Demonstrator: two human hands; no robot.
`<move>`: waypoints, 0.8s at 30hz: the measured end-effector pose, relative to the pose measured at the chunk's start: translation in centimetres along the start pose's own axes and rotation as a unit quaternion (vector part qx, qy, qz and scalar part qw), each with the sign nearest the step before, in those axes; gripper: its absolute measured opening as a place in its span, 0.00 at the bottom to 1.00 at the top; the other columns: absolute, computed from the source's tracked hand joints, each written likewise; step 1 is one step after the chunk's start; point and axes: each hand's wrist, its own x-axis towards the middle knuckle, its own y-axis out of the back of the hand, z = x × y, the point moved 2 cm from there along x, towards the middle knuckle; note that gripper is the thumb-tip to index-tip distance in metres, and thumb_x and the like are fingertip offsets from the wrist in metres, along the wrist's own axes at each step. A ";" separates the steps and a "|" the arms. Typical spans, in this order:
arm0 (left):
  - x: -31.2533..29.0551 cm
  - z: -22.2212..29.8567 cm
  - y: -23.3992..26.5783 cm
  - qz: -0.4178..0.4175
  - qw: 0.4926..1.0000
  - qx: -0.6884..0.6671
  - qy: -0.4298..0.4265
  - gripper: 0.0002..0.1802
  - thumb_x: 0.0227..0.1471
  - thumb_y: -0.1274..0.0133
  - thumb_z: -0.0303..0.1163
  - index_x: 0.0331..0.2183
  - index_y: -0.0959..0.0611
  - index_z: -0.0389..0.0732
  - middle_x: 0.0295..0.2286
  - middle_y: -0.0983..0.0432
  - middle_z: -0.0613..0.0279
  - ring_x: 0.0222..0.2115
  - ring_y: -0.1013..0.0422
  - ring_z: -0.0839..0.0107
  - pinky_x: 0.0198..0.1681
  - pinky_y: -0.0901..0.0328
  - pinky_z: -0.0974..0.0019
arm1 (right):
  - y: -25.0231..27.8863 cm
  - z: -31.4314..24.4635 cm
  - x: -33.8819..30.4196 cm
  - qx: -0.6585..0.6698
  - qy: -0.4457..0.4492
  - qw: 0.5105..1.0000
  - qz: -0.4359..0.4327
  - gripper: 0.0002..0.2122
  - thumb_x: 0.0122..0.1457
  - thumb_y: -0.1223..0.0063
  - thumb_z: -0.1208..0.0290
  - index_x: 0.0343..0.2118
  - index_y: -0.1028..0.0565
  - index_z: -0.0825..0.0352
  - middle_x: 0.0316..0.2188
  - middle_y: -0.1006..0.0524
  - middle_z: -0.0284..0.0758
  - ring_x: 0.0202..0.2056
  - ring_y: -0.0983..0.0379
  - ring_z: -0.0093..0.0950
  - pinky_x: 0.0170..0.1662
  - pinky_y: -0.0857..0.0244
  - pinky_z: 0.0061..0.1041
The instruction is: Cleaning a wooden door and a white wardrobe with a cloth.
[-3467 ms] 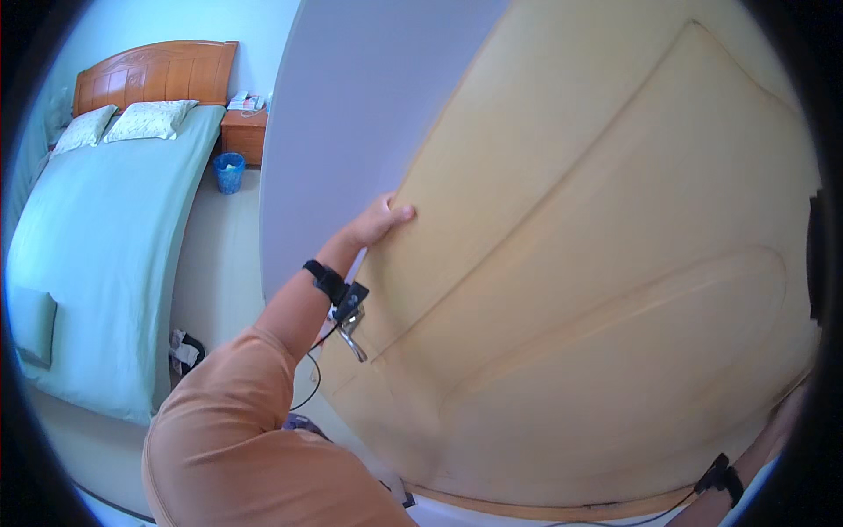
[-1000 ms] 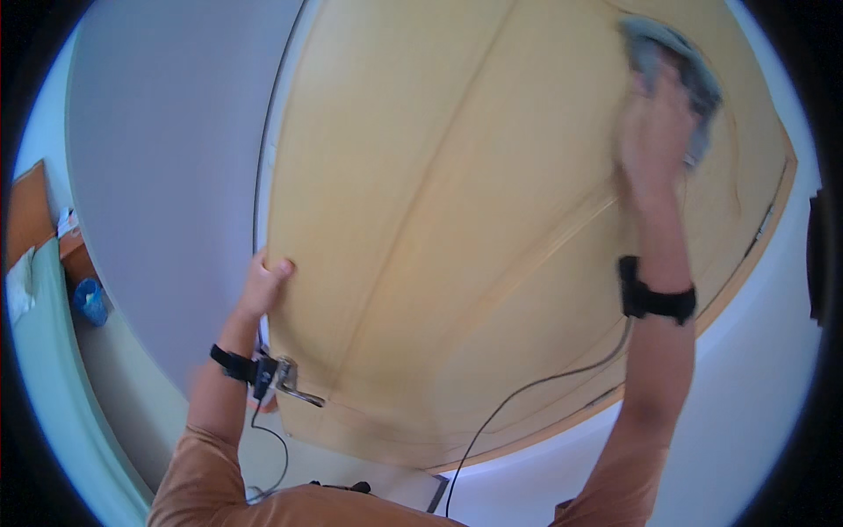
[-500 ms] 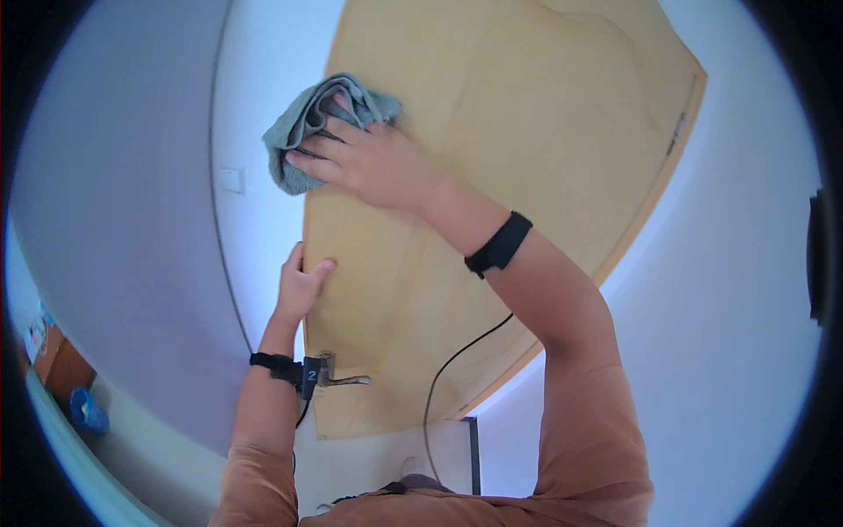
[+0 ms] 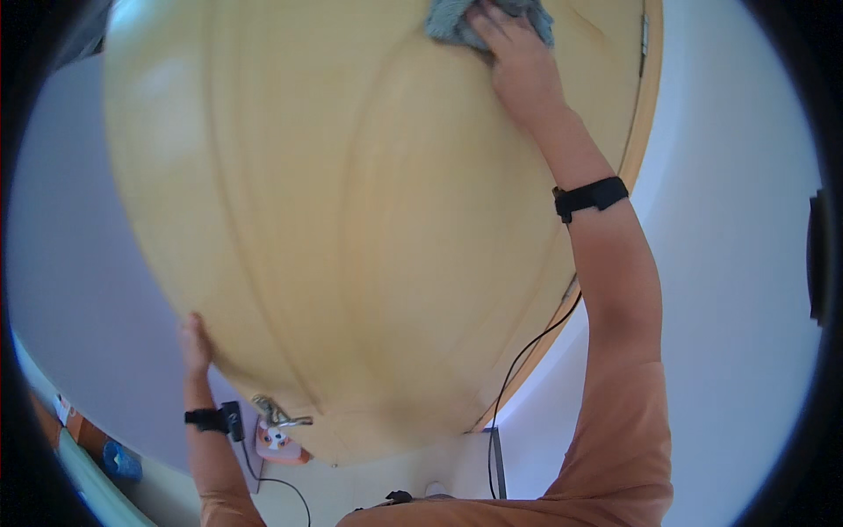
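Here, fingers [image 4: 490,30] press fuzzy cloth [image 4: 449,25] against grooved door [image 4: 421,220].

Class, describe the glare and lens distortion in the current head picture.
In the head view, pale glare washes the upper left of the door; there too, its left edge bows strongly, and darkness fills the picture's corners.

First inspector: Mounting of the head camera?
Second inspector: On the wearer's head, left of a side-by-side pair; wide fisheye, upright, unmirrored.
First inspector: Facing and range?
Second inspector: Ahead and downward. The door [image 4: 351,246] stands near, filling mid-frame, its edges bowed; both forearms [image 4: 619,272] enter from below, the floor [image 4: 378,474] showing between them.
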 end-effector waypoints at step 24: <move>-1.2 5.8 0.1 0.108 0.988 -0.097 0.044 0.33 0.55 0.56 0.53 0.48 0.30 0.31 0.44 0.30 0.58 0.45 0.34 0.71 0.49 0.39 0.65 | -2.5 14.5 -9.2 0.101 -0.376 0.918 0.071 0.26 0.63 0.66 0.55 0.58 0.42 0.69 0.62 0.50 0.44 0.62 0.55 0.42 0.62 0.65 0.41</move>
